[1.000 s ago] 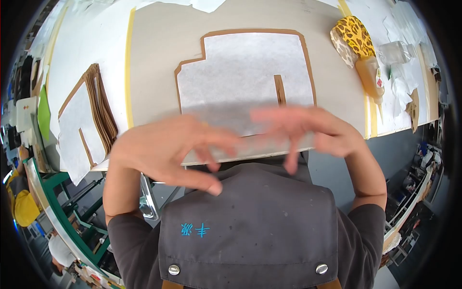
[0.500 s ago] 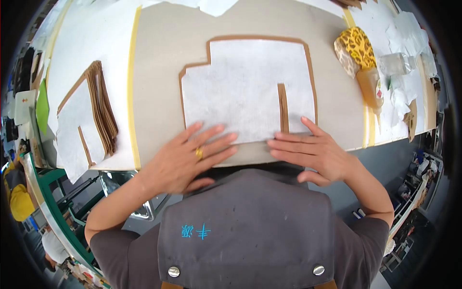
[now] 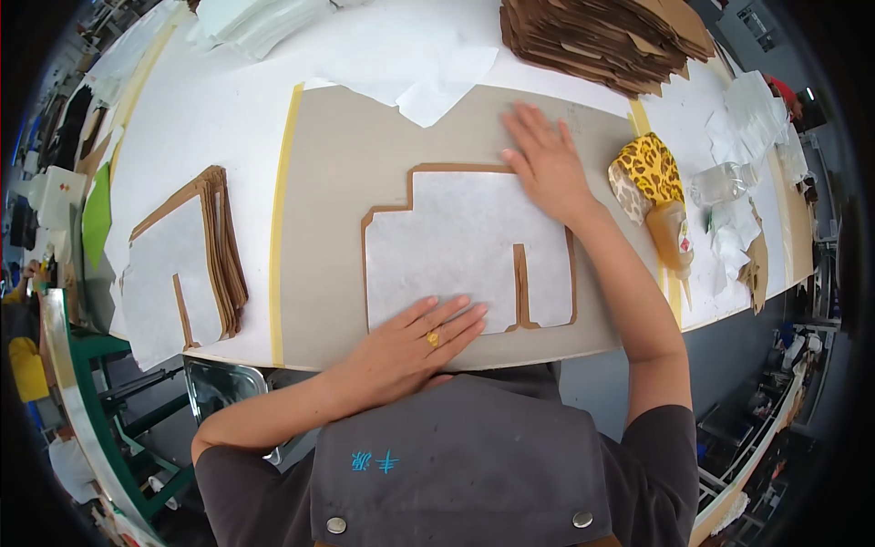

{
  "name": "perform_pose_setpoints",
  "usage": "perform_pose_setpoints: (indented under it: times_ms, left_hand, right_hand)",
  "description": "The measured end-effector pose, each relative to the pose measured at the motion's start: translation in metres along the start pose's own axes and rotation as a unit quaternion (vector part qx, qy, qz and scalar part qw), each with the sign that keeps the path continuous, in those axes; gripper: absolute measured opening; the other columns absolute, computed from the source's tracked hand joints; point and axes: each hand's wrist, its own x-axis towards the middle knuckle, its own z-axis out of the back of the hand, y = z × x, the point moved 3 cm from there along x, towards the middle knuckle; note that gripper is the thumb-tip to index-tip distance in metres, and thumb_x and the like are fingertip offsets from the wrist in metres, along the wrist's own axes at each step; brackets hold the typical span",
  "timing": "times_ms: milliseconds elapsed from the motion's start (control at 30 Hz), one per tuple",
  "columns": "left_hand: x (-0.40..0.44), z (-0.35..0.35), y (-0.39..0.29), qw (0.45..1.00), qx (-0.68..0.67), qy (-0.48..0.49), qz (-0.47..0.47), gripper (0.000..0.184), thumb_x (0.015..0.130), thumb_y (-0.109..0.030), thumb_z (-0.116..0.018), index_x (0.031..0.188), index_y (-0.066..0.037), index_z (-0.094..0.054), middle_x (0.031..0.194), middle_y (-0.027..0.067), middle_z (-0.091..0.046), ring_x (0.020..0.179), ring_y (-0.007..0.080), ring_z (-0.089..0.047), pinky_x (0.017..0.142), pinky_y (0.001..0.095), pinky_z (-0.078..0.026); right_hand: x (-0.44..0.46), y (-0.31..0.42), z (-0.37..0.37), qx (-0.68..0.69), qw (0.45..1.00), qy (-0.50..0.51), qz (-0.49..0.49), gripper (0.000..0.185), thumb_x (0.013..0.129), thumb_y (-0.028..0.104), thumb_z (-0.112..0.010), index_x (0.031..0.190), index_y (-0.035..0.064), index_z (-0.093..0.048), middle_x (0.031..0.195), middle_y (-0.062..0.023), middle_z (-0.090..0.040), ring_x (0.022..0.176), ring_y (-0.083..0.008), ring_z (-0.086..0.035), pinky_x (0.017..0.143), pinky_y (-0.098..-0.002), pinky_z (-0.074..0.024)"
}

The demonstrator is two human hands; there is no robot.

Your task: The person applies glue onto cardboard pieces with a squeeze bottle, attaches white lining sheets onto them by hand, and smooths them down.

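Note:
A white-faced panel with brown edges (image 3: 456, 246) lies flat on the grey board (image 3: 319, 182), with a brown slot strip near its lower right. My left hand (image 3: 410, 342), with a yellow ring, rests flat on the panel's near edge, fingers a little apart and holding nothing. Reaching forward, my right hand (image 3: 547, 164) is over the panel's far right corner, its fingers spread past the edge above the grey board. Nothing is in it.
At the left stands a stack of similar panels (image 3: 173, 264). A tall pile of brown pieces (image 3: 602, 41) is at the back right. A leopard-print pouch (image 3: 649, 173), an amber bottle (image 3: 670, 239) and a clear jar (image 3: 722, 184) sit on the right. White sheets (image 3: 419, 68) lie behind.
My right hand has moved forward from the near edge to the panel's far right corner. My left hand has settled on the near edge. The view has shifted, showing the brown pile at the back.

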Motion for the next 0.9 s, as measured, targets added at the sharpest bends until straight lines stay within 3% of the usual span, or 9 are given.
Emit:
perform_pose_setpoints:
  times_ms: [67,100,167,200,267,333,533,667,900]
  left_hand:
    - [-0.005,-0.002,0.001,0.997,-0.059,-0.039,0.016,0.06,0.092,-0.028,-0.06,0.142,-0.001,-0.04,0.155,0.0119,-0.031,0.143,0.0266,-0.03,0.116,0.0427,-0.026]
    - [-0.003,0.003,0.003,0.997,-0.059,-0.041,0.01,0.06,0.092,-0.028,-0.06,0.142,-0.001,-0.04,0.155,0.0119,-0.031,0.143,0.0266,-0.03,0.116,0.0427,-0.026]
    - [0.003,0.025,0.014,0.976,-0.166,-0.13,0.054,0.054,0.089,-0.019,-0.063,0.138,-0.002,-0.046,0.151,0.0128,-0.037,0.141,0.0314,-0.033,0.114,0.0449,-0.029]
    - [0.01,0.031,0.025,0.976,-0.112,-0.172,0.065,0.049,0.087,-0.015,-0.064,0.132,-0.001,-0.051,0.147,0.0137,-0.042,0.138,0.0323,-0.037,0.111,0.0456,-0.032]
    - [0.031,0.043,0.052,0.955,-0.027,-0.268,0.123,0.039,0.084,-0.009,-0.066,0.121,0.0,-0.059,0.133,0.0143,-0.054,0.124,0.0347,-0.049,0.102,0.0465,-0.041]
    - [0.053,0.051,0.082,0.924,0.067,-0.324,0.193,0.035,0.083,-0.006,-0.066,0.117,0.002,-0.061,0.121,0.0135,-0.059,0.11,0.0344,-0.055,0.094,0.0434,-0.046]
    - [0.072,0.049,0.109,0.928,0.013,-0.309,0.206,0.025,0.082,0.0,-0.065,0.107,0.003,-0.066,0.105,0.0135,-0.058,0.097,0.0314,-0.056,0.083,0.0383,-0.049]
    - [0.069,0.047,0.108,0.915,-0.009,-0.341,0.214,0.022,0.082,0.002,-0.065,0.104,0.002,-0.067,0.101,0.0129,-0.058,0.097,0.0313,-0.056,0.082,0.0387,-0.048]
    - [0.073,0.043,0.126,0.89,-0.069,-0.379,0.245,0.01,0.085,0.003,-0.064,0.094,-0.001,-0.067,0.086,0.0101,-0.059,0.074,0.0239,-0.06,0.068,0.0347,-0.049]
  right_hand:
    - [-0.004,-0.023,0.007,-0.037,0.991,-0.109,-0.068,0.04,0.096,0.026,-0.053,0.133,0.0127,-0.054,0.149,-0.011,-0.04,0.14,-0.0279,-0.034,0.114,-0.0456,-0.0281]
    - [-0.006,-0.023,0.015,-0.043,0.991,-0.11,-0.07,0.04,0.096,0.026,-0.053,0.133,0.0127,-0.054,0.149,-0.011,-0.04,0.14,-0.0279,-0.034,0.114,-0.0456,-0.0281]
    - [-0.017,-0.018,0.03,0.173,0.974,-0.087,-0.116,0.03,0.091,0.017,-0.059,0.12,0.0089,-0.063,0.137,-0.0118,-0.05,0.125,-0.0307,-0.048,0.103,-0.0417,-0.0401]
    - [-0.024,-0.017,0.032,0.167,0.975,-0.087,-0.119,0.03,0.091,0.017,-0.059,0.12,0.0089,-0.063,0.137,-0.0118,-0.05,0.125,-0.0307,-0.048,0.103,-0.0417,-0.0401]
    - [-0.037,-0.014,0.033,0.169,0.974,-0.108,-0.102,0.027,0.086,0.009,-0.063,0.113,0.0059,-0.065,0.127,-0.0111,-0.055,0.109,-0.0311,-0.055,0.093,-0.0393,-0.0453]
    - [-0.044,-0.01,0.034,0.168,0.976,-0.1,-0.098,0.028,0.086,0.01,-0.063,0.114,0.0062,-0.065,0.127,-0.011,-0.055,0.108,-0.031,-0.054,0.093,-0.0393,-0.0451]
    - [-0.035,0.012,0.025,0.133,0.985,-0.109,-0.003,0.028,0.087,0.013,-0.065,0.114,0.007,-0.066,0.124,-0.0075,-0.057,0.108,-0.0276,-0.053,0.092,-0.0381,-0.0446]
    - [-0.032,0.017,0.02,0.161,0.98,-0.118,-0.016,0.024,0.086,0.011,-0.065,0.11,0.0063,-0.067,0.12,-0.0055,-0.059,0.107,-0.0264,-0.054,0.091,-0.0371,-0.0454]
    - [-0.04,0.008,0.022,0.174,0.972,-0.143,-0.071,0.019,0.085,0.008,-0.066,0.104,0.0051,-0.067,0.118,-0.0052,-0.06,0.106,-0.0266,-0.054,0.088,-0.0368,-0.0476]
